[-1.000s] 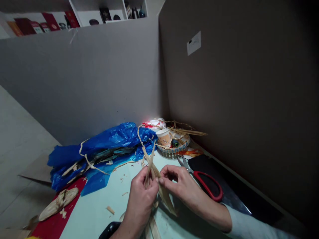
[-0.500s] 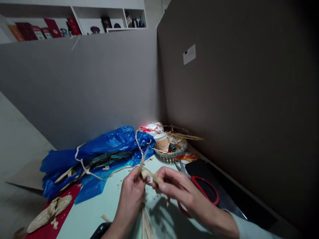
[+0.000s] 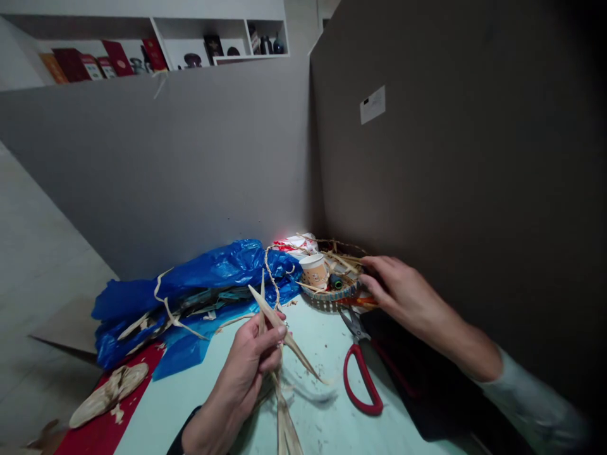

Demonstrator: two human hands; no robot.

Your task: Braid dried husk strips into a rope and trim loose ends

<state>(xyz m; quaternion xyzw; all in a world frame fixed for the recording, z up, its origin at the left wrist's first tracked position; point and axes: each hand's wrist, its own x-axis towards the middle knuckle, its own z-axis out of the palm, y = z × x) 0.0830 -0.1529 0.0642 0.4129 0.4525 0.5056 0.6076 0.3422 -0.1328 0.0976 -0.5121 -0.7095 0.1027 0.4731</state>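
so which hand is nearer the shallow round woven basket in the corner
Right. The right hand is at the basket rim, on its right side; the left hand is nearer the person, holding pale dried leaf strips.

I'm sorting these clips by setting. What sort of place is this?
Probably a partitioned craft workstation: grey divider panels wall in a table strewn with dried leaf strips, with red-handled scissors and a shallow basket of materials.
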